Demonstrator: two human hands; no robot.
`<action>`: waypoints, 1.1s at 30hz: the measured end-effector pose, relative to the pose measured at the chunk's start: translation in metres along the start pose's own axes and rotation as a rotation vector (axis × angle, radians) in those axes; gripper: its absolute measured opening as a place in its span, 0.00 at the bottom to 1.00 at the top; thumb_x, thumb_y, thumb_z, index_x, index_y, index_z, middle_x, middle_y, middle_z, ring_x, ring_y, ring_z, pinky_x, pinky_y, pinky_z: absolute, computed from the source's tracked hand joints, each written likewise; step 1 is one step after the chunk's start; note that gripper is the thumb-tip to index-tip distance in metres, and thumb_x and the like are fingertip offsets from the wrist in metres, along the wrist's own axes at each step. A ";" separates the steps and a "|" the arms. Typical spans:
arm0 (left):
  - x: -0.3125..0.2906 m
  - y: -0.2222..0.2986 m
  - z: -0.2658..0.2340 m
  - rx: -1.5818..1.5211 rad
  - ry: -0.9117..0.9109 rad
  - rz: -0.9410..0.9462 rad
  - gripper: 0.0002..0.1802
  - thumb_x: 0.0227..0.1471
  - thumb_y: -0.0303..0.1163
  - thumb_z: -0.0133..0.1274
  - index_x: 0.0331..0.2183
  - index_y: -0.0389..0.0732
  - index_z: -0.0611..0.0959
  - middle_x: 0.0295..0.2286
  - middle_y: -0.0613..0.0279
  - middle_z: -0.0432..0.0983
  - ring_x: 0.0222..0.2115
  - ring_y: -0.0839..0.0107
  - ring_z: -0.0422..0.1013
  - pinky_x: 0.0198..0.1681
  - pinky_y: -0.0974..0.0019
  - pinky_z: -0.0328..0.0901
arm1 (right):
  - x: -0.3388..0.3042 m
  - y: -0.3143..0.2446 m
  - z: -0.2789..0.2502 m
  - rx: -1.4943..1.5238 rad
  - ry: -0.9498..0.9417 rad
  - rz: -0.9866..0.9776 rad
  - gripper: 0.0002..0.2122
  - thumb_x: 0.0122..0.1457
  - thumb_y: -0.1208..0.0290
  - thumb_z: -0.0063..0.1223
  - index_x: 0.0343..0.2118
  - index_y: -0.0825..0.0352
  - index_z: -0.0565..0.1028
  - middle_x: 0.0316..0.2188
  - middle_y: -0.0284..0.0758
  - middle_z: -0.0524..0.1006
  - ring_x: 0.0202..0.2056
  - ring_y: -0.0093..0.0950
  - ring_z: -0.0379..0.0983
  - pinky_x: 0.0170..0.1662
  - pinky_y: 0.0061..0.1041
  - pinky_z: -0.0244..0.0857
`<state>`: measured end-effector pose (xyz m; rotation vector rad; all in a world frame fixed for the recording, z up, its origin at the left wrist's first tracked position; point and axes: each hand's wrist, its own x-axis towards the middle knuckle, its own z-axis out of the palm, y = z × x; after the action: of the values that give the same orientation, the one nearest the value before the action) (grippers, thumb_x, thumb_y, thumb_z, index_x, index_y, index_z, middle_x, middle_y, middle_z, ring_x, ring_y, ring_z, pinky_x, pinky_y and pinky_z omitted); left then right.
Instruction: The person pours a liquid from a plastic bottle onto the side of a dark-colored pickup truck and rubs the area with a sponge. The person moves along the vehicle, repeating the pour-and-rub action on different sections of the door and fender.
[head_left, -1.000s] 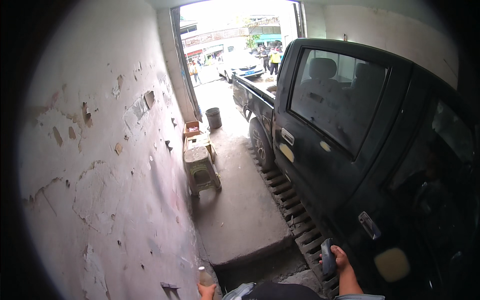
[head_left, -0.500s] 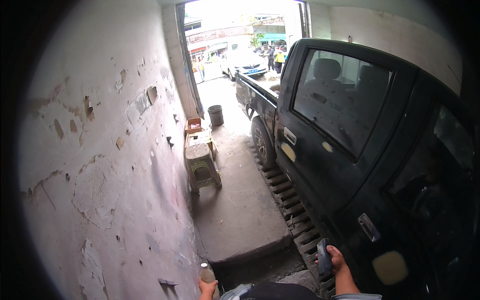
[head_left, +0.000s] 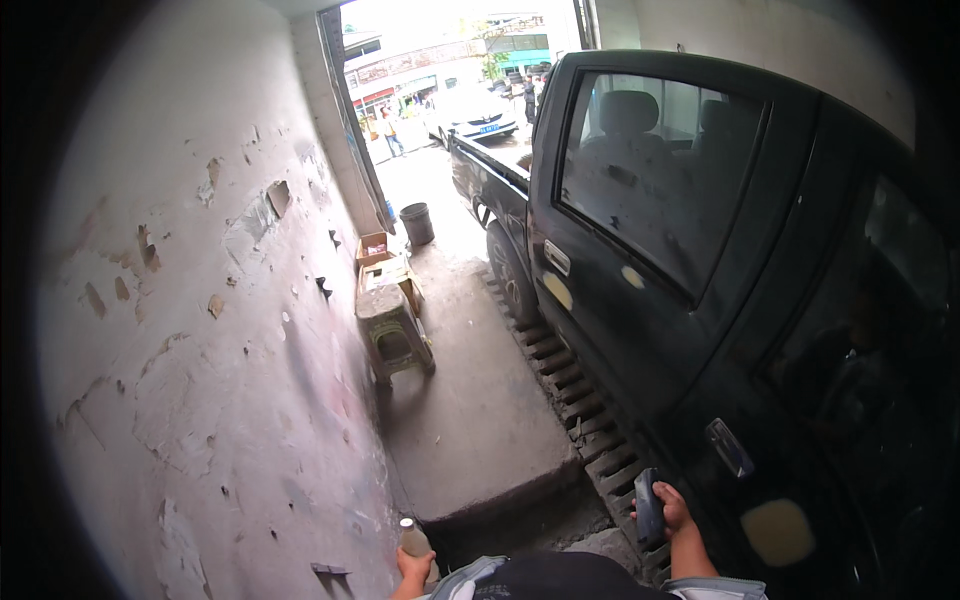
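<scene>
My left hand [head_left: 415, 566] is wrapped round a bottle [head_left: 410, 537] with a white cap and pale, cloudy contents, low beside the wall. In my right hand [head_left: 677, 509] is a dark grey oblong block [head_left: 648, 512], gripped along its side; its exact kind is unclear. That hand is nearest to the dark pickup truck [head_left: 665, 345] on the right, just below a door handle [head_left: 729, 447]. Beige patches mark the truck's doors, a large one [head_left: 778, 533] low on the front door and smaller ones near the rear handle [head_left: 557, 258].
A peeling wall [head_left: 230, 380] runs along the left. By it stand a dirty stool [head_left: 393, 335], cardboard boxes [head_left: 385, 272] and a bucket [head_left: 417, 224]. The raised concrete floor [head_left: 480, 430] drops at a step near me. A slatted grate [head_left: 575, 385] lies beside the truck.
My view has tilted, so the truck and stool sit further left and higher in the picture. Both hands keep hold of the bottle and the block.
</scene>
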<state>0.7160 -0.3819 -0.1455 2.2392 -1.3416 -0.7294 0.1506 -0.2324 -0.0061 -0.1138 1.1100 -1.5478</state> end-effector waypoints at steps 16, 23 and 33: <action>0.167 0.057 0.063 -0.090 -0.003 -0.171 0.46 0.24 0.35 0.74 0.47 0.35 0.69 0.43 0.46 0.74 0.45 0.50 0.72 0.51 0.53 0.66 | 0.221 -0.007 0.123 -0.201 -0.119 0.149 0.18 0.66 0.66 0.44 0.55 0.66 0.63 0.39 0.45 0.76 0.38 0.38 0.76 0.38 0.42 0.76; 0.359 0.141 0.093 -0.178 0.004 -0.075 0.45 0.24 0.34 0.73 0.47 0.37 0.70 0.42 0.49 0.75 0.43 0.53 0.73 0.49 0.53 0.67 | 0.393 -0.004 0.259 -0.241 -0.052 0.337 0.15 0.66 0.64 0.43 0.52 0.65 0.66 0.40 0.44 0.75 0.37 0.40 0.76 0.37 0.44 0.76; 0.589 0.313 0.093 -0.365 0.059 0.149 0.41 0.28 0.34 0.72 0.46 0.41 0.70 0.40 0.52 0.75 0.43 0.52 0.73 0.48 0.53 0.67 | 0.564 -0.053 0.400 -0.370 -0.121 0.194 0.15 0.66 0.60 0.43 0.46 0.67 0.68 0.37 0.46 0.76 0.35 0.38 0.77 0.37 0.41 0.77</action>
<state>0.6808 -1.0544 -0.1574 1.8408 -1.2193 -0.7770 0.1737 -0.9250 -0.0250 -0.3359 1.2614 -1.1375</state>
